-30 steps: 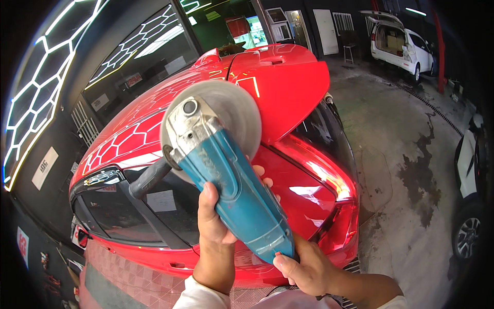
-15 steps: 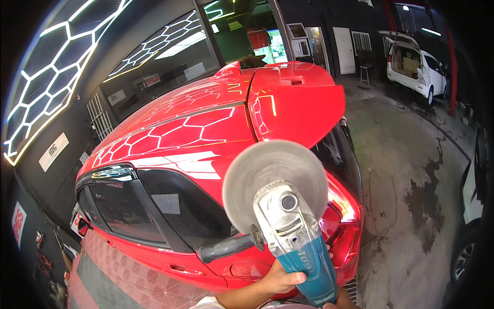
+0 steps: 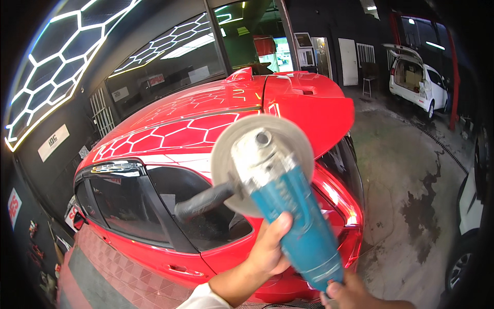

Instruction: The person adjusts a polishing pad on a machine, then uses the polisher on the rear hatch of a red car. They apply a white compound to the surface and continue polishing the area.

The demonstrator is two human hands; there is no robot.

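A teal rotary polisher [image 3: 307, 221] with a silver metal head is held up in front of the rear corner of a red car [image 3: 309, 121]. Its round grey-white pad [image 3: 298, 136] faces away from me, and whether it touches the paint I cannot tell. My left hand [image 3: 270, 247] wraps around the middle of the body, thumb on top. At the tail end of the polisher, my right hand [image 3: 347, 293] grips the housing. The black side handle [image 3: 205, 201] juts out to the left, with no hand on it.
Dark side windows [image 3: 131, 211] and a red tail light [image 3: 347, 242] flank the polisher. A white car [image 3: 417, 77] with its tailgate raised stands at the far right, near a stool [image 3: 367, 86]. Wet patches mark the concrete floor [image 3: 386, 154]. Hexagonal lights [image 3: 62, 56] hang at upper left.
The polisher has come up and to the left, its head tilting further left. My left forearm and right hand now show more. The view has shifted slightly.
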